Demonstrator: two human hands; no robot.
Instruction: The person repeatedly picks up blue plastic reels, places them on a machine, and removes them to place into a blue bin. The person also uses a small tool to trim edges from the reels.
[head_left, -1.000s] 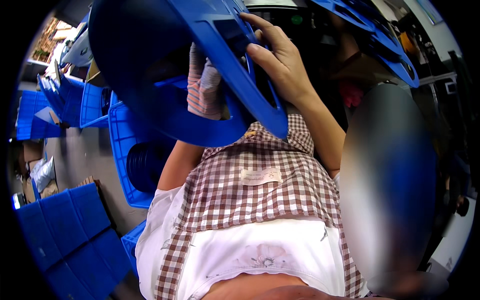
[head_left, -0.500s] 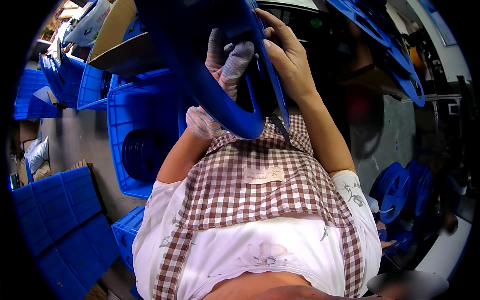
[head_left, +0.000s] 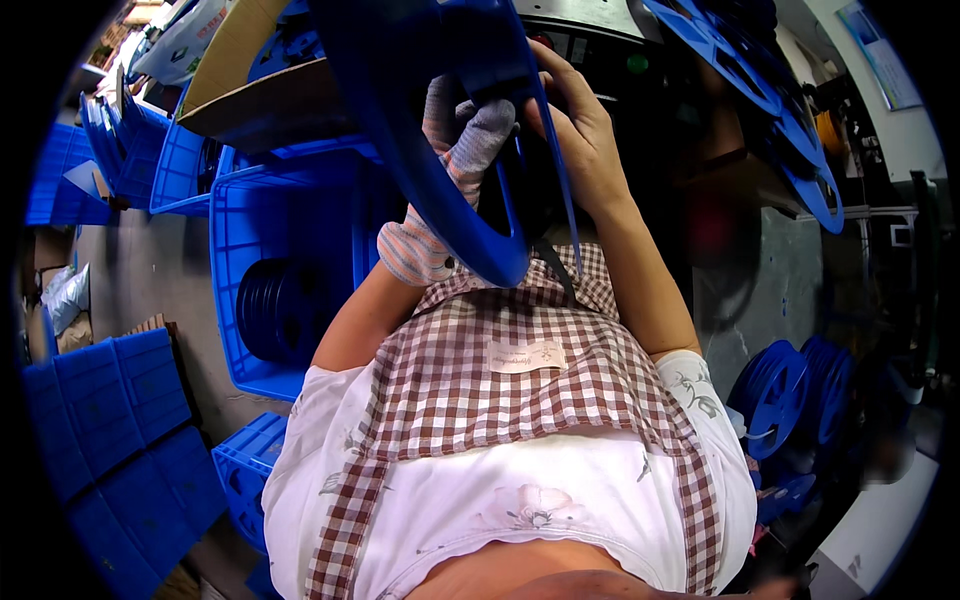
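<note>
A large blue plastic reel [head_left: 430, 215] stands on edge in front of my chest, its top cut off by the upper border of the view. My left hand [head_left: 455, 165], in a striped knit glove, reaches into the gap between the reel's flanges, and its curled fingers hold it near the hub. Bare, my right hand [head_left: 585, 135] grips the right flange, with fingers bent at its edge; some fingertips are hidden behind it. The reel's lower rim hangs just above my checked apron [head_left: 530, 400].
To the left, a blue crate [head_left: 225, 270] holds dark reels [head_left: 275, 310], with an open cardboard box [head_left: 265, 110] beyond it. Closed blue crates [head_left: 110, 400] are stacked lower left. More blue reels hang at upper right [head_left: 740, 70] and stand at lower right [head_left: 775, 390].
The reel has shifted slightly down and to the right, and both hands have come slightly lower with it. My grip looks much the same. Surroundings have shifted slightly in the view.
</note>
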